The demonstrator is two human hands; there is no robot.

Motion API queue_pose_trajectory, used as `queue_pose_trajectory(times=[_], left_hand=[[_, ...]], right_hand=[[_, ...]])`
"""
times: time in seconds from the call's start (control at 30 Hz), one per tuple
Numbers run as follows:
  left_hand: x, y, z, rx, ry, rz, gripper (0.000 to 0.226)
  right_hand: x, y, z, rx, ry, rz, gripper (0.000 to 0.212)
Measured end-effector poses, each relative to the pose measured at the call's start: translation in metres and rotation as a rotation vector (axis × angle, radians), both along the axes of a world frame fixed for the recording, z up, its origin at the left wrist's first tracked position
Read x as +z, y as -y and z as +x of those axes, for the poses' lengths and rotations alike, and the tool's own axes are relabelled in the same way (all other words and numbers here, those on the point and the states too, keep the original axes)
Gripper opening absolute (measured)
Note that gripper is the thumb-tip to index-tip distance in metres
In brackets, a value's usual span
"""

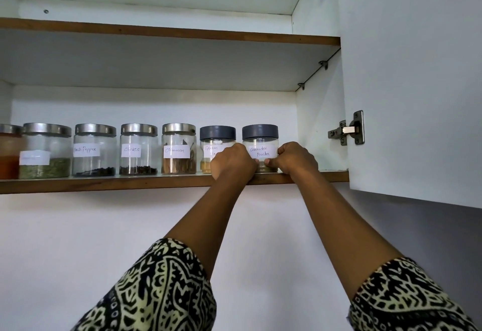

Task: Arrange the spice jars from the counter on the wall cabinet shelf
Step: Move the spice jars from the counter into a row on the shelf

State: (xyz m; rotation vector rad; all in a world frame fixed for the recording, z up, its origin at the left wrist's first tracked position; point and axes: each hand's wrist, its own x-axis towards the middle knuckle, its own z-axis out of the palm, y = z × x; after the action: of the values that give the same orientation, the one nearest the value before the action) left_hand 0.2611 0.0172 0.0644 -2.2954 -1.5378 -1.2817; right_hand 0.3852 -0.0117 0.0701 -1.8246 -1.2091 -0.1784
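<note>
While both hands [233,162] [296,158] grip it, the coriander jar [260,148] holds pale powder.

Handwritten white labels sit on the shelf jars: "Cloves" on one steel-lidded jar [138,149], and "Coriander Powder" on the far-right grey-lidded jar [260,148]. Left of the cloves a label ends in "Pepper" [94,150]; its first word is unclear. The remaining labels are blurred or partly hidden by a hand.

Seven jars in row on lower shelf [130,183]; coriander jar [260,148] rightmost, between left hand [233,164] and right hand [296,158]; cabinet door [417,69] right.
</note>
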Motion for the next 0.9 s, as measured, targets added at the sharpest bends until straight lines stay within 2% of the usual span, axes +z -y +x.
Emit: queue_pose_trajectory(times=[0.13, 0.23, 0.37, 0.43, 0.53, 0.6, 0.67, 0.8, 0.9], left_hand=[[0.002, 0.002, -0.001, -0.024, -0.009, 0.005, 0.031], [0.002, 0.004, -0.006, -0.054, -0.029, -0.002, 0.027], [0.0, 0.009, -0.012, -0.145, -0.002, -0.003, 0.021], [-0.009, 0.016, -0.016, -0.23, 0.062, 0.042, 0.02], [-0.034, 0.034, -0.031, -0.458, 0.229, 0.158, 0.035], [-0.062, 0.047, -0.045, -0.612, 0.295, 0.242, 0.036], [-0.096, 0.054, -0.06, -0.66, 0.315, 0.277, 0.035], [-0.17, 0.061, -0.087, -0.682, 0.363, 0.1, 0.031], [-0.245, 0.061, -0.105, -0.686, 0.366, -0.114, 0.027]], right_hand=[[0.007, -0.001, 0.0, 0.024, -0.015, -0.062, 0.042], [0.007, 0.004, -0.003, 0.061, -0.021, -0.072, 0.03], [0.004, 0.025, -0.014, 0.089, -0.032, -0.046, 0.037], [-0.004, 0.037, -0.021, 0.086, 0.018, 0.02, 0.027], [-0.034, 0.061, -0.037, 0.187, 0.011, 0.237, 0.053], [-0.066, 0.078, -0.048, 0.245, 0.013, 0.342, 0.053], [-0.105, 0.089, -0.055, 0.276, -0.017, 0.367, 0.048], [-0.184, 0.103, -0.065, 0.365, -0.144, 0.258, 0.041], [-0.249, 0.103, -0.072, 0.445, -0.25, 0.137, 0.038]])
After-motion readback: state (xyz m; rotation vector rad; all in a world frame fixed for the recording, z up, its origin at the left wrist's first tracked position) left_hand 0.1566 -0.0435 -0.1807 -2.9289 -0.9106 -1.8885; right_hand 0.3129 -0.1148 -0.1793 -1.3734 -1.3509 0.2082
